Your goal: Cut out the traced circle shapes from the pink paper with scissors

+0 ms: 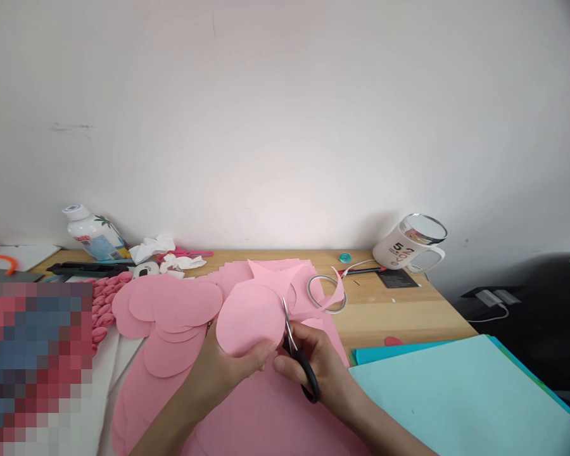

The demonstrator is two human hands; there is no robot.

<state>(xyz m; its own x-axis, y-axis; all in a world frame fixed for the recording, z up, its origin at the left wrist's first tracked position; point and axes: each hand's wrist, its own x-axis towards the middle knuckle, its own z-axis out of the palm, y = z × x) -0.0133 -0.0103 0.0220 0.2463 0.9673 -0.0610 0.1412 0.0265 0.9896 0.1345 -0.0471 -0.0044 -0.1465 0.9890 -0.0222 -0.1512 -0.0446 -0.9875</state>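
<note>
My left hand (pixel 228 367) holds a round piece of pink paper (pixel 251 316), its thumb pressed on the front near the lower edge. In my right hand (pixel 318 361) is a pair of scissors (pixel 305 373) with black handles and narrow metal blades. The blades point upward along the right edge of the pink circle. Around both hands lie more pink papers: cut rounded pieces (pixel 171 354) to the left, larger sheets (pixel 266 418) beneath, and pointed offcuts (pixel 275 275) behind the circle.
A roll of tape (pixel 342 304) lies behind my right hand. A white mug (pixel 403 247) and a white bottle (pixel 92 231) stand near the wall. Light blue paper sheets (pixel 437 392) lie at the right, crumpled tissues (pixel 154 247) at the back left. The wooden table (pixel 408 316) ends on the right.
</note>
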